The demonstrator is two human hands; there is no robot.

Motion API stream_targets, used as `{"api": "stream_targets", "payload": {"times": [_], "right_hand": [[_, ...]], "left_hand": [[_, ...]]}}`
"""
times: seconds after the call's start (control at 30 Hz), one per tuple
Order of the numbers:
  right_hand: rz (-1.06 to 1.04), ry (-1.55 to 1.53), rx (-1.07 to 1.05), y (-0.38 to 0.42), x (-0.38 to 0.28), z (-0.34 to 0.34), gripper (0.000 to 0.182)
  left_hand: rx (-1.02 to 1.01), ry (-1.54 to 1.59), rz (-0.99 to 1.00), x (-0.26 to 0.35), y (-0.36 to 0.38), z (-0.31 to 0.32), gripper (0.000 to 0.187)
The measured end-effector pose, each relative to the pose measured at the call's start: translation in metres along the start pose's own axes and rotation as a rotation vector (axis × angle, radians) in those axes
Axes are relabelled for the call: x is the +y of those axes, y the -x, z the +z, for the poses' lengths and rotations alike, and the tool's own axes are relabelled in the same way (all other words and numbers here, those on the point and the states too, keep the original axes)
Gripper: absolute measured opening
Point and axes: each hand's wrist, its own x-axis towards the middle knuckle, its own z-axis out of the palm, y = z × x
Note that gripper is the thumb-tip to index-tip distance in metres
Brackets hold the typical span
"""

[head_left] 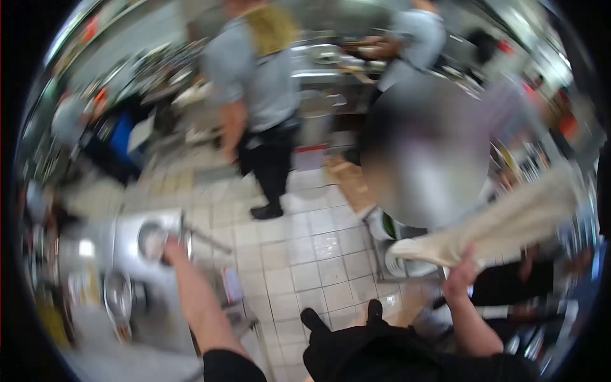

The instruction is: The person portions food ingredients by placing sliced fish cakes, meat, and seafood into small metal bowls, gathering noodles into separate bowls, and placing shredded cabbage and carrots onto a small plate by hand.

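Note:
My left hand [173,249] reaches out over a steel table, blurred, its fingers overlapping the right rim of a round metal bowl [147,234] with something whitish in it. I cannot tell whether the fingers grip it. Nearer to me stands another metal bowl [118,293], beside a dark container. On the other side, my right hand [459,278] is closed at the lower edge of a long cream-coloured cloth [509,223], which stretches up and to the right.
The steel table [159,318] runs along my left. A person in a grey shirt [267,89] stands ahead on the tiled floor [299,254]; another works at the back counter [417,38]. A cardboard box [350,181] sits ahead right, near a blurred grey patch.

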Motion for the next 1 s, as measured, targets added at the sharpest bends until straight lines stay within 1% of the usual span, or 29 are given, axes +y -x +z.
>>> {"api": "stream_targets", "payload": {"times": [0.03,0.07,0.1,0.13,0.17,0.2,0.23,0.27,0.3,0.33,0.37,0.4,0.43,0.47,0.5,0.53,0.57,0.6,0.63,0.67,0.73,0.77,0.8,0.83,0.87,0.93,0.97,1.0], "right_hand": [[-0.025,0.384,-0.102,0.007,0.014,0.004,0.049],[-0.447,0.718,0.123,0.017,0.017,0.019,0.048],[-0.393,0.749,0.009,0.017,0.008,0.031,0.045],[-0.225,0.686,-0.143,0.025,-0.006,0.025,0.041],[0.054,0.264,-0.113,0.020,-0.029,0.034,0.040],[0.291,-0.177,-0.061,0.019,-0.044,0.041,0.039],[0.337,-0.265,0.088,0.030,-0.036,0.056,0.039],[0.378,-0.359,0.236,0.043,-0.013,0.073,0.038],[0.407,-0.358,0.282,0.058,0.006,0.087,0.038],[0.522,-0.287,0.272,0.071,0.023,0.099,0.038],[0.634,-0.219,0.258,0.084,0.037,0.101,0.039],[0.712,-0.280,0.055,0.097,0.043,0.098,0.037],[0.776,-0.348,-0.153,0.105,0.049,0.094,0.036],[0.823,-0.527,-0.363,0.104,0.047,0.080,0.034],[0.852,-0.713,-0.579,0.102,0.037,0.061,0.032],[0.867,-0.732,-0.558,0.102,0.031,0.049,0.032],[0.895,-0.779,-0.660,0.101,0.028,0.038,0.029],[0.919,-0.818,-0.772,0.100,0.035,0.024,0.026],[0.934,-0.854,-0.785,0.101,0.049,0.015,0.029],[0.944,-0.863,-0.790,0.102,0.060,0.003,0.029],[0.810,-0.691,-0.732,0.098,0.094,-0.028,0.032],[0.767,-0.750,-0.695,0.101,0.115,-0.040,0.035],[0.786,-0.858,-0.646,0.089,0.102,-0.079,0.032],[0.768,-0.873,-0.581,0.093,0.118,-0.088,0.026],[0.779,-0.889,-0.575,0.101,0.123,-0.096,0.026],[0.768,-0.962,-0.462,0.096,0.138,-0.116,0.020],[0.763,-0.964,-0.446,0.092,0.146,-0.120,0.020],[0.815,-1.014,-0.330,0.091,0.148,-0.118,0.019]], "left_hand": [[-0.134,0.093,-0.016,-0.002,-0.007,0.004,0.033],[0.085,0.103,-0.127,0.003,-0.009,0.032,0.031],[0.122,0.026,-0.033,-0.010,0.028,-0.020,0.033],[0.199,0.007,0.030,0.005,0.020,-0.023,0.033],[0.142,0.708,-0.485,0.006,0.022,-0.013,0.034],[0.005,1.423,-0.986,0.006,0.025,-0.001,0.036],[0.075,1.660,-1.132,0.022,0.030,0.012,0.035],[0.147,1.901,-1.278,0.044,0.044,0.012,0.037],[-0.004,1.726,-1.129,0.053,0.125,-0.086,0.040],[-0.009,1.443,-0.646,0.083,0.105,0.035,0.036],[0.067,1.764,-0.627,0.109,0.138,0.015,0.031],[0.149,2.126,-0.607,0.134,0.178,-0.018,0.027],[0.211,2.448,-0.583,0.156,0.225,-0.064,0.023],[-0.352,2.244,-0.363,0.147,0.283,-0.128,0.017],[-0.790,2.222,-0.245,0.180,0.263,-0.086,0.013],[-1.224,2.131,-0.130,0.209,0.244,-0.050,0.010],[-0.603,1.906,0.465,0.221,0.280,-0.084,0.010],[-0.005,1.526,0.942,0.233,0.350,-0.166,0.012],[-0.461,1.936,0.622,0.244,0.392,-0.233,0.013],[-0.931,2.259,0.205,0.255,0.419,-0.285,0.016],[-1.017,2.099,0.494,0.282,0.442,-0.331,0.019],[-1.003,2.079,0.487,0.291,0.447,-0.348,0.019],[-0.958,1.969,0.655,0.302,0.451,-0.365,0.020],[-0.918,1.852,0.820,0.313,0.454,-0.381,0.020],[-0.918,1.832,0.817,0.314,0.457,-0.395,0.020],[-1.076,1.810,0.933,0.324,0.459,-0.433,0.020],[-1.015,1.744,0.974,0.324,0.450,-0.447,0.024],[-0.749,1.733,1.085,0.317,0.436,-0.464,0.028]]}}
